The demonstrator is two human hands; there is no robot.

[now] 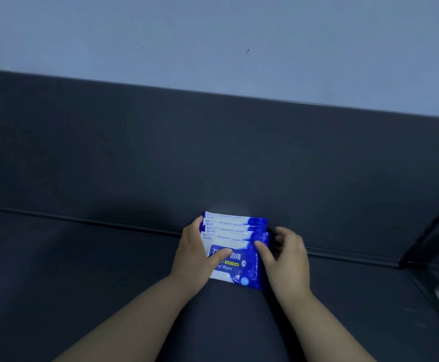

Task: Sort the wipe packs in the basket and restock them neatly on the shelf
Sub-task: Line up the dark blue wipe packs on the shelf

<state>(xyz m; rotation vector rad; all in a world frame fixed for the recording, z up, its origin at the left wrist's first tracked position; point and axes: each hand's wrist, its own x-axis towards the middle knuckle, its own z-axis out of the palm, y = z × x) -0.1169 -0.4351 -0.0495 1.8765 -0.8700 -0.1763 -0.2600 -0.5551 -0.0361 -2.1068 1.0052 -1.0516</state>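
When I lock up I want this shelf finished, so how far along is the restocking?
Done: several wipe packs sit overlapped in one row at the back of the shelf. In hand: the left hand grips their left side, thumb on the front pack; the right hand, blurred, touches their right edge. Left: unclear, since the basket is out of view.

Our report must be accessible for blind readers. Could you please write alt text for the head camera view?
An overlapping row of blue-and-white plastic wipe packs sits on a dark grey shelf against its back panel. The left hand grips the packs' left side, thumb on the front pack; the right hand touches their right edge.
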